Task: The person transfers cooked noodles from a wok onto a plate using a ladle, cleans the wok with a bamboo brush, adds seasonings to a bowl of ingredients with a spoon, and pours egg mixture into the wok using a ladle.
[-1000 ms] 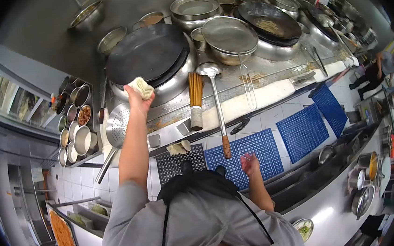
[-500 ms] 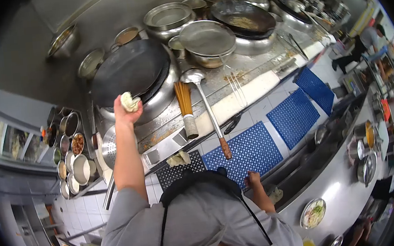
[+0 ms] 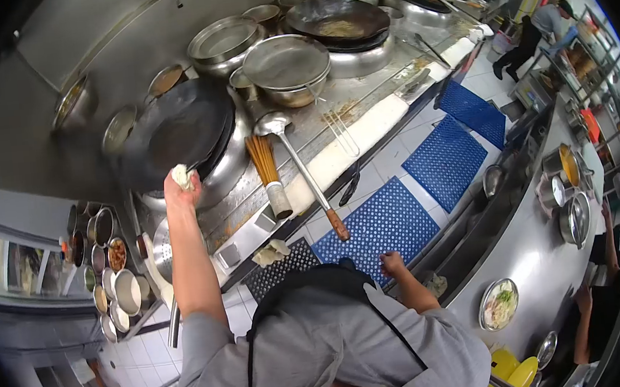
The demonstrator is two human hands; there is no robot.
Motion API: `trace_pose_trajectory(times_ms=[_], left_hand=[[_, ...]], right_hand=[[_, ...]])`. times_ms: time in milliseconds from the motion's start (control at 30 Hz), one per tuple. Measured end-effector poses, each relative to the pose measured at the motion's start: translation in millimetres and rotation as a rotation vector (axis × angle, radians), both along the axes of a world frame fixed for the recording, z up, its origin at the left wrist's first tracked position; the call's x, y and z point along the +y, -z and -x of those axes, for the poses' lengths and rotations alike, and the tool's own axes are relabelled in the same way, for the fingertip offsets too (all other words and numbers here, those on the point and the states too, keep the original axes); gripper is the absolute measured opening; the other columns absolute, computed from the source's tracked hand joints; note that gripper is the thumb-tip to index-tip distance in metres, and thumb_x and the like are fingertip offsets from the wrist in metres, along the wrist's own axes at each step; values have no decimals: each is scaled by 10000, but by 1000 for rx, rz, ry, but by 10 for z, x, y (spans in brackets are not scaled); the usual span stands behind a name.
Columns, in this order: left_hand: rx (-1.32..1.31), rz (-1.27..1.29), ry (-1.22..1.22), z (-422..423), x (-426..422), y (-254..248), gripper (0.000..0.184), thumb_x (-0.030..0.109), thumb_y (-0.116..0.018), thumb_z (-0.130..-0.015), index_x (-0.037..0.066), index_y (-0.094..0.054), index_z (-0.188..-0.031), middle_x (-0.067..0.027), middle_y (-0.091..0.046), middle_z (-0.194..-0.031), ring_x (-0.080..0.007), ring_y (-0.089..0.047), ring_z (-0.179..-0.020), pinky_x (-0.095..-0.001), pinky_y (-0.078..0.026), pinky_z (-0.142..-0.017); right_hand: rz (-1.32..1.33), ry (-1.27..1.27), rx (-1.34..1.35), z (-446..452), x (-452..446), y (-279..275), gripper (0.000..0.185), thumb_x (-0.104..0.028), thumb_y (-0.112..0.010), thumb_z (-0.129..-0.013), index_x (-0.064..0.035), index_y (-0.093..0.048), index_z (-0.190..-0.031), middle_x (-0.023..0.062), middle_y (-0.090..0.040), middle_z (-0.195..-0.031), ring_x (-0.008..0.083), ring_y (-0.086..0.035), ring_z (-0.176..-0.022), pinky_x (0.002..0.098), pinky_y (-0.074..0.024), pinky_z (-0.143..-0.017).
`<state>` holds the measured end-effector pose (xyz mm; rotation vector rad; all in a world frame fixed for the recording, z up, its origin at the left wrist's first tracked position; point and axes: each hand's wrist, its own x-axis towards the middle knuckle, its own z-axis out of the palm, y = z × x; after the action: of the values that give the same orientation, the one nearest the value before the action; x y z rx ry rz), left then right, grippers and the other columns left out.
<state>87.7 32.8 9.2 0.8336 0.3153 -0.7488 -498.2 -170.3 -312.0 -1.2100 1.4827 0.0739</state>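
Note:
My left hand is closed around a crumpled whitish cloth. It is at the near rim of a large dark wok, which sits on a round steel burner ring. Cloth and rim seem to touch; whether the fingers also grip the wok is hidden. My right hand hangs by my side above the blue floor mat, fingers curled in, with nothing seen in it. To the right of the wok lie a bamboo wok brush and a steel ladle with a wooden handle. A perforated skimmer lies left of my forearm.
Strainers over pots and a second wok with food stand farther along the range. Seasoning containers are at the left. A steel counter at right holds a plate of food. People stand at the far right.
My left hand has brought the cloth down to the wok's near rim, and its fingers have closed more. My view has shifted, and more of the wok's inside shows. The right hand stays curled.

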Motion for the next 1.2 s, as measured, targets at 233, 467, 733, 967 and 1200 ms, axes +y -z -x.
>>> trace_pose_trajectory(times_ms=[233,467,733,967,1200], left_hand=[[0,-90,61,206,-122,-578,237,244,-514,-899,74,-586,-751,-109,-586,-628,-244,-611,-526,-255,-521,-397],[-121,-165,58,398,-535,-913,236,268,-544,-889,55,-628,-830,-107,-605,-684,-210,-607,-540,-233,-507,-387],[-298,-278,-23,655,-1226,-1198,227,283,-532,-905,151,-620,-743,20,-599,-627,-134,-543,-460,-209,-433,-356],[-382,-379,-23,511,-1734,-1186,227,283,-527,-890,163,-612,-717,35,-578,-600,-131,-527,-451,-233,-431,-364],[-309,-557,-377,621,-2246,-1411,196,232,-719,-779,66,-644,-852,-80,-649,-740,-201,-599,-537,-291,-468,-403]], right_hand=[[-35,-20,24,302,-181,181,268,-239,-639,-890,-18,-675,-1038,127,-664,-660,229,-662,-540,378,-528,-456],[9,-81,80,435,-219,477,201,-184,-616,-910,15,-640,-913,120,-599,-611,232,-595,-462,372,-463,-378],[4,46,18,545,-275,195,218,-184,-667,-875,33,-649,-855,126,-590,-555,237,-566,-399,381,-436,-351],[-137,161,1,638,-355,420,225,-184,-631,-899,15,-640,-1003,125,-601,-610,238,-587,-453,390,-459,-380],[-133,164,-60,589,-341,475,275,-232,-625,-919,16,-659,-1034,119,-637,-635,220,-614,-475,364,-524,-424]])
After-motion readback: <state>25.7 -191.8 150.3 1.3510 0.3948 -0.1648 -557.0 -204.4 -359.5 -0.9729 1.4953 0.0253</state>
